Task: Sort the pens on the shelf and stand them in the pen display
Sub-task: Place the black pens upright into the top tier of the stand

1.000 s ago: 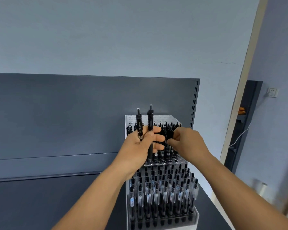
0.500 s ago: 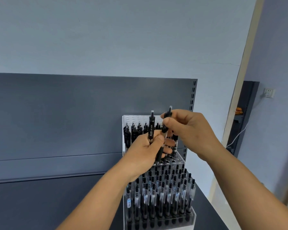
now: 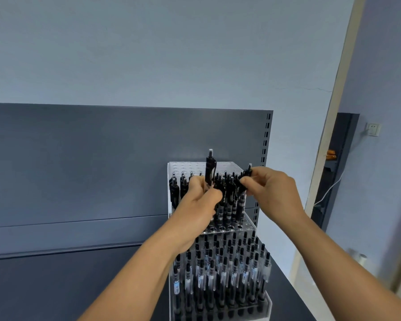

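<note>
A clear tiered pen display (image 3: 249, 224) stands on the dark shelf (image 3: 56, 286), holding several black pens on its upper tier and several clear-barrelled pens (image 3: 222, 272) on its lower tiers. My left hand (image 3: 198, 205) grips one black pen (image 3: 210, 166) upright in front of the upper tier. My right hand (image 3: 270, 193) pinches a second black pen (image 3: 244, 188) near its top, tilted, its lower end down among the standing pens at the right of the upper tier.
The shelf's grey back panel (image 3: 102, 163) rises behind the display, with a slotted upright (image 3: 265, 144) at its right end. Beyond the shelf's right edge are a doorway (image 3: 333, 170), a wall socket (image 3: 372, 129) and a pale roll (image 3: 359, 259) on the floor.
My right hand has carried its pen from beside the left hand down and right into the upper tier. My left hand now holds one pen instead of two and has dropped slightly.
</note>
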`<action>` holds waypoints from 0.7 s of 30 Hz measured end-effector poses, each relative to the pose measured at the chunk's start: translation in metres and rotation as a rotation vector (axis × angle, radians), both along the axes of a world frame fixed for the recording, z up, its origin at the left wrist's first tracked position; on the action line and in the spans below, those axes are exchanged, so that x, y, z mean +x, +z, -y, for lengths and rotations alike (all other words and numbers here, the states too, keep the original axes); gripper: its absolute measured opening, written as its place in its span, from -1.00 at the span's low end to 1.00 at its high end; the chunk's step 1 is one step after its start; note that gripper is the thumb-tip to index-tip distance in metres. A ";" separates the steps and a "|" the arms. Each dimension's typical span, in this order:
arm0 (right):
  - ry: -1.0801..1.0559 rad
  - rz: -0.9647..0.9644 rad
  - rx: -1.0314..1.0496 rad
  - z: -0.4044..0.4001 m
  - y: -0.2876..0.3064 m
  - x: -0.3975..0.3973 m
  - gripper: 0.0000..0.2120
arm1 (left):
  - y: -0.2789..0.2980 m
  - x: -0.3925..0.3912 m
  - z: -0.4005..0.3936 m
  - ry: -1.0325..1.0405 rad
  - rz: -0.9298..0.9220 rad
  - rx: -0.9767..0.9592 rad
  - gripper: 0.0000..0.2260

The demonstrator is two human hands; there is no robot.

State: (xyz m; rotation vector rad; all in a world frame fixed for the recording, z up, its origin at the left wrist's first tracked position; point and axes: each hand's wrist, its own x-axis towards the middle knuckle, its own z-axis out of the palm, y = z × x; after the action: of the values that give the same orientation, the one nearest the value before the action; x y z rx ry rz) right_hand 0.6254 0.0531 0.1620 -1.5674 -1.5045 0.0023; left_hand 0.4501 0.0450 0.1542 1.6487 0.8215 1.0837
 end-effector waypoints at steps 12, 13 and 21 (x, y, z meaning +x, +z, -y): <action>-0.101 0.288 -0.174 0.000 0.003 -0.007 -0.68 | -0.006 0.005 -0.006 0.085 -0.160 0.138 -0.85; -0.065 0.193 -0.105 0.005 0.006 -0.008 -0.72 | -0.005 0.005 -0.006 0.087 -0.137 0.151 -0.84; 0.476 -0.324 0.034 0.035 0.027 -0.020 -0.84 | -0.002 0.009 0.000 0.087 -0.153 0.243 -0.86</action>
State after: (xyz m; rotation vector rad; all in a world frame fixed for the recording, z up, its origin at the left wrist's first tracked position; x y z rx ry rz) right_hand 0.6057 0.0186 0.1891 -1.0868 -1.5656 0.4768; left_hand 0.4587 0.0449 0.1521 1.9335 0.8947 1.1651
